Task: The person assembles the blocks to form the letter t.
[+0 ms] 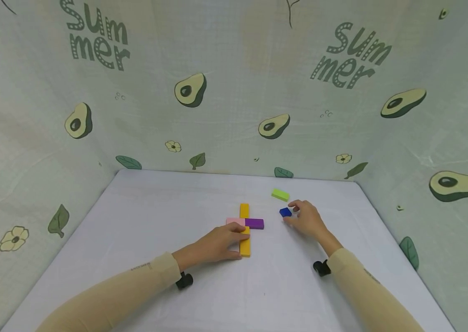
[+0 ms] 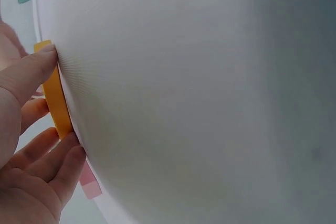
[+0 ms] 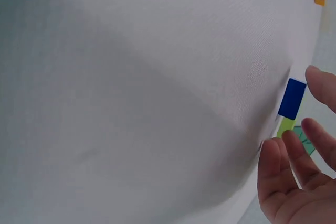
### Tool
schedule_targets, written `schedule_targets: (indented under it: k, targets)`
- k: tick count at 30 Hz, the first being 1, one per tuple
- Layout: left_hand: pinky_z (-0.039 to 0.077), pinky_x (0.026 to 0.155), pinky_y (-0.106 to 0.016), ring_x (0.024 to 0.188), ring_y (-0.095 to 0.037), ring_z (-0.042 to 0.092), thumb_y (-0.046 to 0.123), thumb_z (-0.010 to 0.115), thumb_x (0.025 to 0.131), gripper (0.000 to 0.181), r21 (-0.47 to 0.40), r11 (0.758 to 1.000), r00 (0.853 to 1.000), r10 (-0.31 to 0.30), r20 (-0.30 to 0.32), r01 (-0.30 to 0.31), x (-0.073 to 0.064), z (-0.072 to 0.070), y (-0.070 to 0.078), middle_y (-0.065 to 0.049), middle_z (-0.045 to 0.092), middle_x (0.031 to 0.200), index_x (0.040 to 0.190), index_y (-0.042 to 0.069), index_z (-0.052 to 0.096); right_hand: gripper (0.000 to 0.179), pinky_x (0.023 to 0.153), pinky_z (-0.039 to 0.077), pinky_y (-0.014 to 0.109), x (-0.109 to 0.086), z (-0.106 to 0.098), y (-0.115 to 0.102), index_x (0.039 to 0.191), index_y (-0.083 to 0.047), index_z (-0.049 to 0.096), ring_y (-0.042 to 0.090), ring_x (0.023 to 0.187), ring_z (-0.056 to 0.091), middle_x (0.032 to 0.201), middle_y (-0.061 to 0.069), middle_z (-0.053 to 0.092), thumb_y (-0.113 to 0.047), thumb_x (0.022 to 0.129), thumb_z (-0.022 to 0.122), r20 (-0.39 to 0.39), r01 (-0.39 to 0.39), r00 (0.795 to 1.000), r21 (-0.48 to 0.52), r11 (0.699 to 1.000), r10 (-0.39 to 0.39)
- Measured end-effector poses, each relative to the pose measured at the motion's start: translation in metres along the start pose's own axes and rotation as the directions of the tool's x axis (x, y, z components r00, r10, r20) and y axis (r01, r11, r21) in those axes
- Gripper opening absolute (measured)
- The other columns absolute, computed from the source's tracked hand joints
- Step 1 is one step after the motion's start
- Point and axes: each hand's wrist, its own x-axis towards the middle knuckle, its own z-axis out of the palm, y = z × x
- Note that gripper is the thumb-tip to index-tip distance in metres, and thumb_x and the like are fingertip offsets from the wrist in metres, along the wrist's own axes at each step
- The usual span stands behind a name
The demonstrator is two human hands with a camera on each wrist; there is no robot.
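My left hand (image 1: 217, 243) holds a yellow-orange block (image 1: 245, 248) with the thumb at its near end and fingers towards the far end. That block (image 2: 58, 103) also shows between thumb and fingers in the left wrist view. Beyond it, a pink block (image 1: 235, 221) and a purple block (image 1: 254, 224) lie end to end crosswise, and a second yellow-orange block (image 1: 244, 210) points away behind them. Over on the right, my right hand (image 1: 307, 220) has thumb and fingers spread around a blue block (image 1: 285, 212). A gap shows between the thumb and this block (image 3: 292, 99) in the right wrist view.
A lime green block (image 1: 280, 194) lies behind the blue one. The white tabletop (image 1: 155, 207) is bordered by hanging cloth (image 1: 234, 92) printed with avocados at the back and sides. Small black devices (image 1: 184, 281) are worn under both wrists.
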Motion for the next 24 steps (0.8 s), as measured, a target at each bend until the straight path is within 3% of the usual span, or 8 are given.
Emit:
schedule_targets:
  k: [24]
  targets:
    - [0.048, 0.115, -0.03, 0.138, -0.019, 0.058, 0.04, 0.081, 0.096, 0.063, 0.007, 1.0, 1.0, 0.005, 0.008, -0.005, -0.0005, -0.0024, 0.0017, -0.003, 0.055, 0.154, 0.151, 0.016, 0.061, 0.047, 0.092, 0.056, 0.051, 0.0076, 0.0035, 0.0023, 0.132, 0.004, 0.066, 0.032, 0.098, 0.064, 0.11, 0.018, 0.071, -0.024, 0.096, 0.078, 0.04, -0.055, 0.998, 0.009, 0.998, 0.055]
